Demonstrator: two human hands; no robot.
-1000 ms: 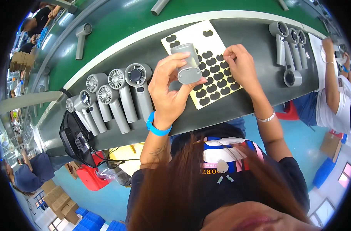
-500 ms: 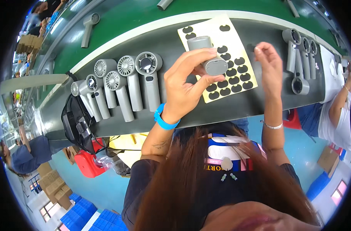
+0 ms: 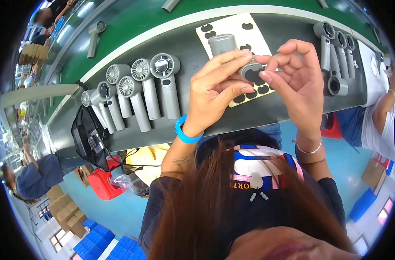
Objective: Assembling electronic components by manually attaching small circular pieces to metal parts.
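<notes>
My left hand [image 3: 211,86] is wrapped round a grey handheld fan [image 3: 221,44], its handle end turned toward me and its head pointing away. On that end lies a dark oval sticker [image 3: 252,73] with notched sides. My right hand [image 3: 300,80] pinches at the sticker's right edge with thumb and forefinger, the other fingers curled loosely. Beneath both hands is a pale sheet [image 3: 236,19] of similar black stickers, partly hidden by the fan and fingers; its upper part has bare gaps.
Several grey fans [image 3: 163,67] lie in a row on the dark table at the left, beside a black bag [image 3: 87,134]. More fans [image 3: 324,32] lie at the right. Beyond the white edge runs a green surface [image 3: 132,21] with another fan [image 3: 94,39]. Other people sit at both sides.
My right hand has come left from beside the sheet to the fan's handle end. A dark sticker now covers that end, which was bare grey before.
</notes>
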